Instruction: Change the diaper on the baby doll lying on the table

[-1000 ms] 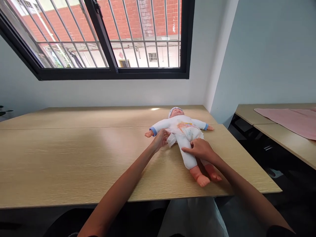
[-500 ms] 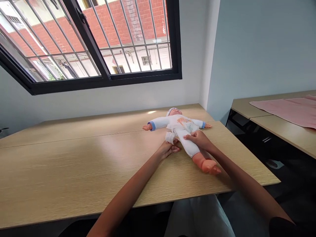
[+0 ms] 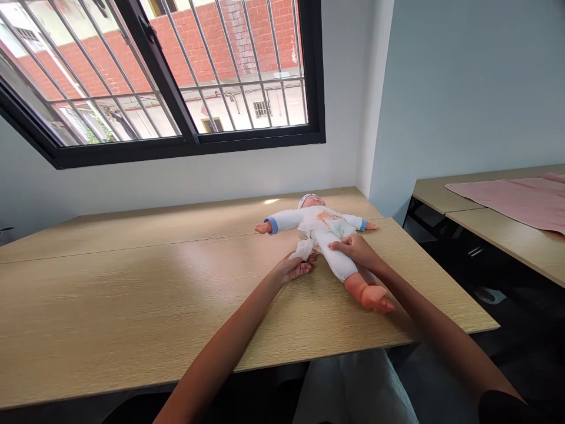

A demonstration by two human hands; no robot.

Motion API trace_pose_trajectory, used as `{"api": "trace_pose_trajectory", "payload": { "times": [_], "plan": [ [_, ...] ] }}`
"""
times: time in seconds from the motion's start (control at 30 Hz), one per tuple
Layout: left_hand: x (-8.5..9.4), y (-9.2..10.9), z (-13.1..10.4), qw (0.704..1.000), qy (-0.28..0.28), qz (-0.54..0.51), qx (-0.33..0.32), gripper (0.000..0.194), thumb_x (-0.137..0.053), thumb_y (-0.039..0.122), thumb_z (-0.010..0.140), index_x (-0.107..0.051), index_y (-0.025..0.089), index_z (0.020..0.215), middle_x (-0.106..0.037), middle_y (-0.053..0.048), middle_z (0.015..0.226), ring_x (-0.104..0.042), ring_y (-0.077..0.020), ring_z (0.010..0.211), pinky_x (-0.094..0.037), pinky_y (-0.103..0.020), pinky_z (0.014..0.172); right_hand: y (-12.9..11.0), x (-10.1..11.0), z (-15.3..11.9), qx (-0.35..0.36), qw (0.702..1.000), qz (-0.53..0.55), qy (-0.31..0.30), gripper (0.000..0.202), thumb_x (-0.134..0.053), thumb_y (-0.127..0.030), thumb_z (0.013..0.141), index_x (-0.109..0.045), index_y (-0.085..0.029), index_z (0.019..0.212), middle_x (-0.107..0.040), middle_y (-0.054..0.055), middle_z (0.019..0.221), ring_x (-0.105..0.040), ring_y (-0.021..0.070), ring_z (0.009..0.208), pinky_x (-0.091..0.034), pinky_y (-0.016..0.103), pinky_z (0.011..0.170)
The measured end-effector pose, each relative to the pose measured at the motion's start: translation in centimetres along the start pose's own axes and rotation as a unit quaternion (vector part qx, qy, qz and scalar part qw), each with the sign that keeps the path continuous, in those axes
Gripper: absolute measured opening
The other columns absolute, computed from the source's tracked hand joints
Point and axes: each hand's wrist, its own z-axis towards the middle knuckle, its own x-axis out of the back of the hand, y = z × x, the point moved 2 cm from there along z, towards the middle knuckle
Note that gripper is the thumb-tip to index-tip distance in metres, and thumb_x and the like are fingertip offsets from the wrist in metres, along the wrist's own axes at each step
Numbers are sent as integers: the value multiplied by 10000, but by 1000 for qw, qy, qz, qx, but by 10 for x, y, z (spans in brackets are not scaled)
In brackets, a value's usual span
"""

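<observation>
A baby doll [image 3: 338, 259] in a white suit with blue cuffs lies on its back on the wooden table [image 3: 132, 306], head toward the wall and feet toward me. My right hand [image 3: 356, 249] is closed round the doll's legs, thumb on the white fabric. Beside the doll's hip, my left hand [image 3: 295, 269] pinches a crumpled white diaper [image 3: 302, 249], whose far part reaches under the doll's bottom. Some of the left fingertips are hidden by the diaper. Orange and green print shows on the doll's belly.
A barred window [image 3: 189, 141] with a dark frame is above the table's far side. On the right, past a gap, a second table [image 3: 498, 227] bears a pink cloth [image 3: 516, 200]. The first table's front edge runs just above my lap.
My left hand has moved slightly left, away from the doll, and the white diaper is drawn out with it. My right hand and the doll have hardly moved.
</observation>
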Motion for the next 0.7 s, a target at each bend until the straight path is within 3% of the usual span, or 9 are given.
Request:
{"api": "trace_pose_trajectory", "payload": {
  "times": [0.17,0.33,0.4,0.57,0.7],
  "plan": [
    [15,12,-9,998,-5,66,-17,302,-760,246,666,-610,148,910,-657,-40,743,-600,-108,568,-493,-218,529,-1,0,0,-31,999,14,-41,571,-667,-629,721,-319,-236,495,-291,-43,442,-265,100,465,-206,285,426],
    [-1,21,-22,985,-17,154,-71,346,-740,242,615,-624,146,927,-666,-46,745,-609,-150,605,-486,-240,493,-3,-2,-1,-54,997,-7,-51,545,-655,-600,731,-327,-235,494,-312,-32,457,-287,114,482,-224,296,458],
    [-10,20,-23,979,9,179,-94,361,-742,232,590,-588,155,907,-650,-31,718,-595,-151,576,-456,-233,442,-5,-2,-1,-57,997,-12,-53,537,-651,-593,733,-334,-234,489,-316,-31,458,-288,117,482,-226,300,463],
    [-22,8,-17,965,135,187,-127,360,-711,256,614,-464,195,869,-566,39,599,-554,-131,453,-438,-228,368,-4,-5,-2,-41,997,-4,-58,545,-661,-589,731,-344,-232,468,-320,-32,439,-268,107,464,-210,297,446],
    [-24,4,-13,955,146,198,-167,284,-660,336,690,-461,198,837,-531,55,537,-532,-123,389,-405,-212,337,-1,-5,-1,-27,999,3,-42,530,-673,-583,726,-387,-225,460,-363,-27,444,-298,108,451,-235,292,441]
  ]
}}
